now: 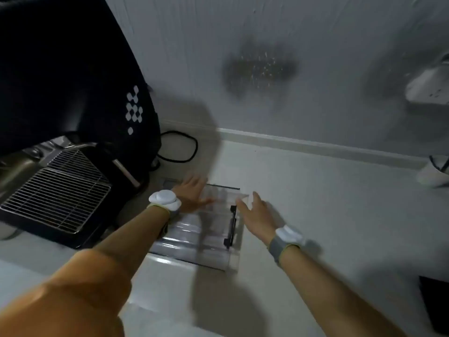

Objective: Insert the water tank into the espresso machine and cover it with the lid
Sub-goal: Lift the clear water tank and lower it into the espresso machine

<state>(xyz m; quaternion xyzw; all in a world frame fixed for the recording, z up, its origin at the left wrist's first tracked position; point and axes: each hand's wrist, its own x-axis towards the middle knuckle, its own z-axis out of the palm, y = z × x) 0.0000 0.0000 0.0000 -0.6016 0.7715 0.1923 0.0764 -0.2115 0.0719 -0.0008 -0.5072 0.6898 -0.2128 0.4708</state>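
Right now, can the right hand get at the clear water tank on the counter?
Probably yes: the right hand, open, is at the water tank's right edge with nothing between them; the left hand is at its far left side.

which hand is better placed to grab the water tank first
Left, narrowly. The left hand already lies against the clear water tank at its far left corner, on the side nearest the espresso machine. The right hand is open beside the tank's right edge; contact is unclear. Lifting probably needs both.

One tank [199, 237], two hands [194, 194] [255, 215]
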